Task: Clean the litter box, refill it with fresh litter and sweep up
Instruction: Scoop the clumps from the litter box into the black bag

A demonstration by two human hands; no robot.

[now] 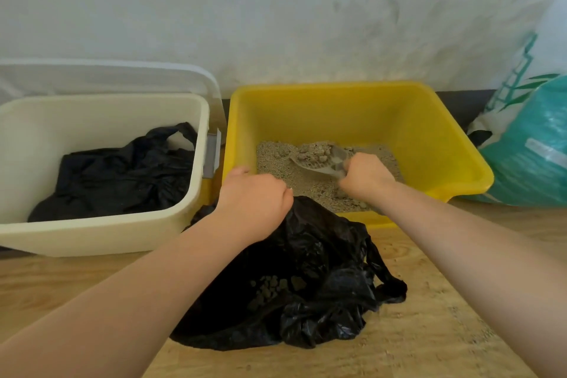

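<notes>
The litter box (pixel 429 132) stands on the floor (pixel 429 331) against the wall (pixel 276 9), with a bin (pixel 92 236) just left of it and a litter sack (pixel 527 147) at its right. An open bag (pixel 322 270) lies before the box. A scoop (pixel 319 163) sits in the litter (pixel 306 184).

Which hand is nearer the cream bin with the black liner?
Left. The left hand grips the black bag at the yellow litter box's near-left corner, just beside the cream bin. The right hand holds the scoop inside the box, farther off.
</notes>
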